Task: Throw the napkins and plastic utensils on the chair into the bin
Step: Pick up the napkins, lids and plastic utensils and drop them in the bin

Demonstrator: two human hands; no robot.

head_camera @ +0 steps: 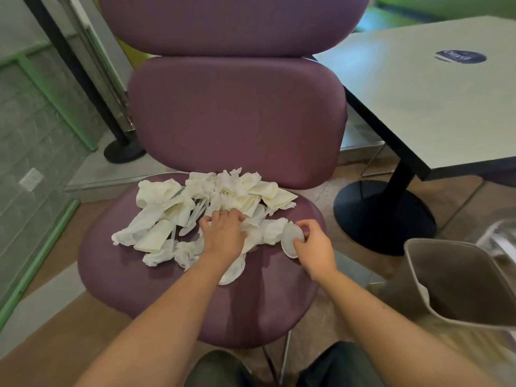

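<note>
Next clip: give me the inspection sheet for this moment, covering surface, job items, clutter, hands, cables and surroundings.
Surface: purple chair seat, front part bare.
Job's things: crumpled napkins heaped across the seat's back half; white plastic utensils mixed in; a round white lid-like piece at the right edge, another under the left forearm; grey bin on the floor to the right, open.
Clutter: nothing seen.
Hands: left hand pressed on the heap, fingers curled; right hand pinching the round piece.
Cables: nothing seen.
Surroundings: pale table on a black pedestal at right; black post base at left; tiled floor.
</note>
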